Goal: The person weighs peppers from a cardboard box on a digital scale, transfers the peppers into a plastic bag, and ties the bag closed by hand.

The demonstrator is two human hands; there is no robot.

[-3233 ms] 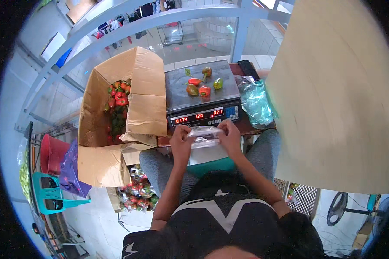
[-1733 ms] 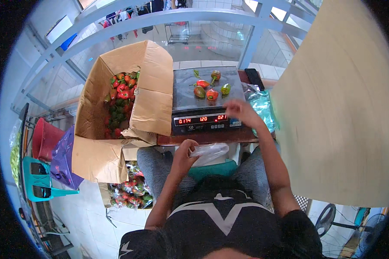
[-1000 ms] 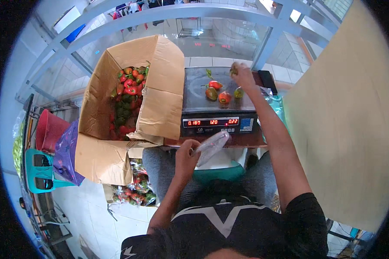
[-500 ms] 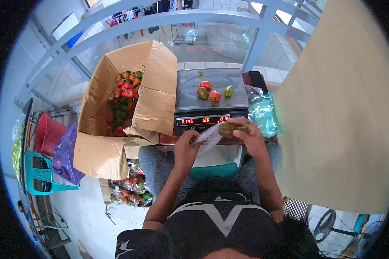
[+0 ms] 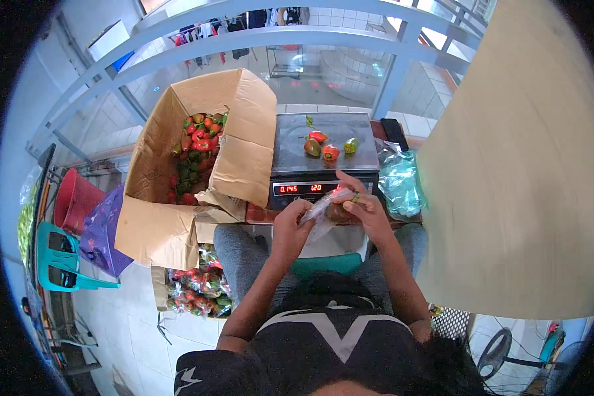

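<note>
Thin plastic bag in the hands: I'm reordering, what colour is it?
The thin plastic bag is clear, colourless; best in head view.

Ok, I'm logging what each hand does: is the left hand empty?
No, the left hand pinches the edge of a clear plastic bag in front of the scale.

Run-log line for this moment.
left hand: clear plastic bag | right hand: brownish pepper, at bag | digital scale: four peppers on top
</note>
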